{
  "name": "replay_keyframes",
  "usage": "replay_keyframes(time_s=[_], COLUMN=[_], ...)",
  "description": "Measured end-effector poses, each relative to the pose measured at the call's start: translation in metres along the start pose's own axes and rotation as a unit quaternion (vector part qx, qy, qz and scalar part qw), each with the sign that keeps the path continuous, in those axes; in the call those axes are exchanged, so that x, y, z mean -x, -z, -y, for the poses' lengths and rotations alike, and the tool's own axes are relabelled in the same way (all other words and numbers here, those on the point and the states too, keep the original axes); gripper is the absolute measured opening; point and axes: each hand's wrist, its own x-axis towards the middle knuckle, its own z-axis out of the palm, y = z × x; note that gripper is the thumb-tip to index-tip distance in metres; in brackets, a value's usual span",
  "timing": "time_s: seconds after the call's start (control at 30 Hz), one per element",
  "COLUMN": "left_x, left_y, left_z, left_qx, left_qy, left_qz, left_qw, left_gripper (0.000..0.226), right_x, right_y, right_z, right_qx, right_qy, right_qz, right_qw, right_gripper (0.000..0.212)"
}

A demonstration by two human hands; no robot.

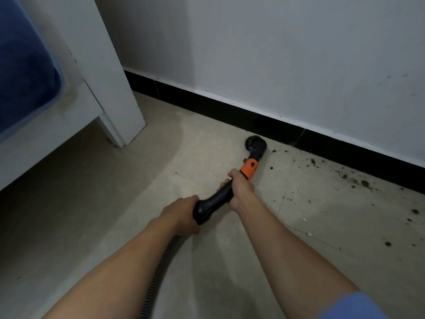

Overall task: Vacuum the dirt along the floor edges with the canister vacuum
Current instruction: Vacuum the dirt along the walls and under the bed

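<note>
Both hands, left (181, 212) and right (240, 189), grip the black vacuum handle (216, 200).

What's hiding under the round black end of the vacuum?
The round nozzle sits face down on the beige floor beside the black baseboard. Dirt specks lie to its right. Whatever is directly beneath it is covered, so I cannot tell.
</note>
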Motion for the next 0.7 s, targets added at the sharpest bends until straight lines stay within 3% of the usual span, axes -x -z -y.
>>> replay_keyframes(time_s=[0.23,0.57,0.7], left_x=[0.007,-0.025,-0.024], left_y=[0.007,-0.006,0.001], left_z=[0.018,-0.025,-0.009], left_qx=[0.066,0.027,0.068], left_qy=[0.047,-0.020,-0.008], left_qz=[-0.082,-0.053,-0.101], left_qw=[0.993,0.998,0.993], left_gripper=[0.044,0.045,0.038], right_x=[-0.009,-0.031,-0.029], right_y=[-0.053,-0.003,-0.019], right_z=[0.012,0.023,0.021], right_qx=[0.089,0.018,0.010], right_qy=[-0.025,0.019,0.042], right_qz=[0.083,-0.033,-0.052], right_qw=[0.992,0.999,0.998], right_gripper=[0.018,0.008,0.009])
